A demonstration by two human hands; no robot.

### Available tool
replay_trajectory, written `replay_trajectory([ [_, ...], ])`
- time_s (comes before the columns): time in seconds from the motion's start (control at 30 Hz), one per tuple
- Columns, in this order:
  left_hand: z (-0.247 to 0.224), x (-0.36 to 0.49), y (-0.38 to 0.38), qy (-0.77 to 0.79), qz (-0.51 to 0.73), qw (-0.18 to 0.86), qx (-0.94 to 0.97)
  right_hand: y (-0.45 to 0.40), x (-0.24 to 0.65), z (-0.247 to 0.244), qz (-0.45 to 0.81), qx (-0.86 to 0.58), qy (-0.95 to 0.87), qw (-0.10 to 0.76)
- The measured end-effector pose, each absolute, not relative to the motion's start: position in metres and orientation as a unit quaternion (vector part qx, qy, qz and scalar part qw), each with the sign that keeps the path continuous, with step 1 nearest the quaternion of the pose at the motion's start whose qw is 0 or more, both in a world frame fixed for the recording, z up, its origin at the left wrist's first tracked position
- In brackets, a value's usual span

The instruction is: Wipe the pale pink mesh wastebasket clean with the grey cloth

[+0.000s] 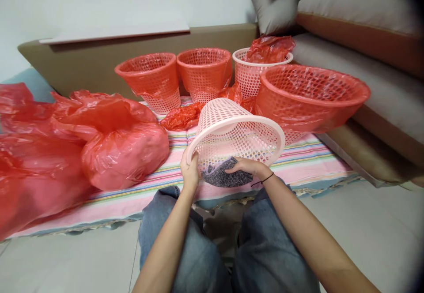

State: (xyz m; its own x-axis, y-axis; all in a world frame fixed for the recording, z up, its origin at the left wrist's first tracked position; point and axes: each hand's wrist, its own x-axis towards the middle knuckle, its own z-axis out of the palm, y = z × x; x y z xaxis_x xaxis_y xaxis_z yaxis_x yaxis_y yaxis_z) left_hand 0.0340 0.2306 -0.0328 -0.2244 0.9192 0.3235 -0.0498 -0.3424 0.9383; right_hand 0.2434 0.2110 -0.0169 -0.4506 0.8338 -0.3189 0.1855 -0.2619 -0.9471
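A pale pink perforated plastic basket (228, 115) lies tipped on its side, its wide mouth facing me. My left hand (190, 169) is closed on the left side of its rim, thumb over the edge. In my right hand (247, 167) is a dark grey speckled cloth (228, 177), pinched with the thumb on top. The cloth lies against the lower rim at the basket's mouth. Part of it and most of my right fingers are hidden.
Red-bag-lined baskets stand behind: a left one (149, 79), a middle one (204, 74) and a large right one (311, 90). Another basket (247, 79) holds a crumpled red bag. Full red bags (126, 147) sit left on the striped cloth (179, 152). Cushions (357, 15) are piled right.
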Motion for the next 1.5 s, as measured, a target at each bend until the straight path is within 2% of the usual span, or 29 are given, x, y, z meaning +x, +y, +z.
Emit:
replay_trajectory([
  [0.13,-0.034,0.033,0.233,0.432,0.642,0.38,0.507,0.209,0.25,-0.013,0.655,-0.477,-0.524,0.263],
  [0.27,-0.033,0.031,0.234,0.428,0.624,0.386,0.527,0.215,0.264,-0.012,0.61,-0.505,-0.507,0.34],
  [0.43,-0.026,0.027,0.232,0.436,0.598,0.375,0.559,0.235,0.264,-0.021,0.461,-0.548,-0.498,0.49],
  [0.53,-0.02,0.024,0.229,0.447,0.579,0.361,0.578,0.247,0.259,-0.031,0.374,-0.571,-0.517,0.517],
  [0.7,-0.014,0.02,0.224,0.462,0.527,0.32,0.638,0.255,0.247,-0.044,0.316,-0.569,-0.593,0.474],
  [0.93,-0.029,0.014,0.226,0.445,0.516,0.31,0.663,0.259,0.225,-0.061,0.34,-0.562,-0.647,0.388],
  [1.27,-0.036,0.015,0.226,0.442,0.543,0.303,0.647,0.251,0.223,-0.045,0.47,-0.471,-0.652,0.363],
  [1.5,-0.041,0.015,0.226,0.461,0.553,0.299,0.626,0.235,0.251,-0.038,0.568,-0.489,-0.605,0.269],
])
